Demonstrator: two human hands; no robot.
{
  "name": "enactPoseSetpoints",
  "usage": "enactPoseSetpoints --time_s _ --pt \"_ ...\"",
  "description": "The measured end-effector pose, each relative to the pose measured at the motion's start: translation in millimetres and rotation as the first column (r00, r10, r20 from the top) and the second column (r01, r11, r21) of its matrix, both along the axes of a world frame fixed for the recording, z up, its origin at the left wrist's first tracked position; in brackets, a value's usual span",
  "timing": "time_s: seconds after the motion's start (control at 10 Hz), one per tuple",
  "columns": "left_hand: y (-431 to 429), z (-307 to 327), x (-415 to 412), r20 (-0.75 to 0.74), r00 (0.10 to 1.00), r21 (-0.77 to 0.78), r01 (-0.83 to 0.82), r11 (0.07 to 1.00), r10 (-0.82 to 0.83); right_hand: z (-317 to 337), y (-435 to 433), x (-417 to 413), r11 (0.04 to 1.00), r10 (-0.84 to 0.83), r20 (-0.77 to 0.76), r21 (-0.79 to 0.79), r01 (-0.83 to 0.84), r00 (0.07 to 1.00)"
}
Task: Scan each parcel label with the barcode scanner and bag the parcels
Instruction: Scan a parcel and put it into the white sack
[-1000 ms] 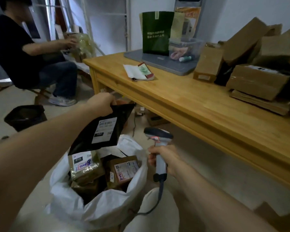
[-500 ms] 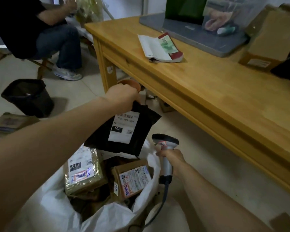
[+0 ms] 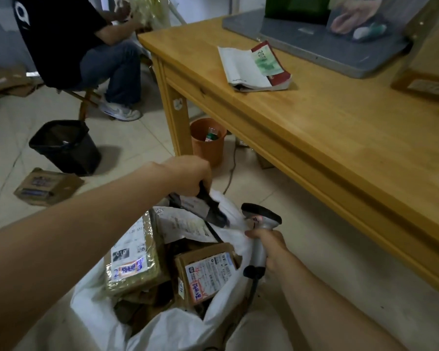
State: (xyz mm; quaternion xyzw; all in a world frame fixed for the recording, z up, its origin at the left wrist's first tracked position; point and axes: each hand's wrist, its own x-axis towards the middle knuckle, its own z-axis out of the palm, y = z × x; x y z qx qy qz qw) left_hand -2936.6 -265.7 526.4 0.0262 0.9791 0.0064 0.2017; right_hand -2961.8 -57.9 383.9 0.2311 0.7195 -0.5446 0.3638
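**Desk:** So, where is the black mailer [image 3: 212, 210]?

**Operator:** I see it over the far rim of the white bag [image 3: 162, 325], a bit blurred. Its long axis runs from about 10 o'clock down to 4 o'clock. The upper end is in my left hand [image 3: 188, 177], and the lower end dips toward the white mailer [image 3: 185, 225] lying on top of the load.

**Desk:** And the grip?

**Operator:** The fingers are curled round the upper edge and pinch it, so the mailer hangs off the hand at 4 o'clock. The left hand is the nearer one, since it is touching. My right hand [image 3: 270, 245] sits at 4 o'clock of the mailer, apart from it. It is wrapped tight round the handle of the barcode scanner [image 3: 260, 216].

**Desk:** So what does the move turn on?

**Operator:** I judge it is a plain drop. The open mouth lies at 6 o'clock from the parcel, with the taped parcel [image 3: 132, 259] at 7 and the brown box [image 3: 208, 272] at 6. I cannot tell whether the label has been read.

**Desk:** What's around it?

**Operator:** There is an orange bin [image 3: 205, 153] at 12 and the wooden table [image 3: 340, 138] at 2.
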Motion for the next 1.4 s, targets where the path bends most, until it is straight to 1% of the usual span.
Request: enactPoseSetpoints --time_s 0.1,0.2,0.3,0.4,0.5,0.6,0.7,0.8,0.9,1.0,1.1,1.2,1.3,1.4 --pt "7 -14 13 0.166 0.985 -0.087 -0.029 0.996 0.043 10 7 4 0.997 -0.056 -0.048 -0.06 0.053 0.997" --pt "21 -34 24 0.152 0.981 -0.111 -0.105 0.988 0.122 14 8 10 0.995 -0.07 -0.104 -0.076 0.062 0.992" --pt "29 -66 40 0.152 0.968 0.004 -0.203 0.979 0.2 15 6 18 0.991 -0.073 -0.126 -0.12 0.058 0.989" --pt "34 -92 61 0.17 0.973 0.076 -0.171 0.982 0.156 16 1 26 0.991 -0.053 -0.156 -0.128 0.033 0.986" --pt "28 -92 75 -0.028 0.962 0.19 -0.261 0.946 0.271 12 -5 31 0.99 -0.04 -0.139 -0.136 0.021 0.989" --pt "3 -81 89 -0.182 0.787 0.388 -0.494 0.778 0.59 8 -10 32 0.99 -0.02 -0.061 -0.143 0.011 0.998" --pt "-38 -87 115 -0.248 0.489 0.501 -0.674 0.543 0.836 7 -16 34 0.996 0.03 -0.041 -0.084 -0.033 0.999" --pt "-71 -109 145 -0.192 0.278 0.524 -0.781 0.338 0.941 -4 -22 30 0.994 0.11 -0.046 0.018 -0.109 0.993" --pt "-92 -138 170 -0.065 0.069 0.519 -0.85 0.093 0.995 -15 -24 30 0.984 0.158 -0.096 0.097 -0.148 0.983" --pt "-110 -168 188 0.058 -0.065 0.439 -0.895 -0.084 0.996 -25 -27 28 0.979 0.175 -0.1 0.126 -0.162 0.979" --pt "-121 -197 199 0.171 -0.063 0.351 -0.928 -0.12 0.983 -32 -31 25 0.979 0.125 -0.05 0.166 -0.115 0.991" --pt "-123 -206 203 0.205 -0.104 0.306 -0.938 -0.164 0.973 -44 -31 20 0.975 0.15 -0.01 0.166 -0.147 0.989" --pt "-130 -214 208 0.3 -0.164 0.361 -0.892 -0.271 0.94 -46 -30 23 0.98 0.151 0.025 0.125 -0.153 0.988" --pt "-132 -213 208 0.504 -0.293 0.499 -0.669 -0.551 0.812 -41 -36 28 0.978 0.18 0.035 0.1 -0.182 0.983"
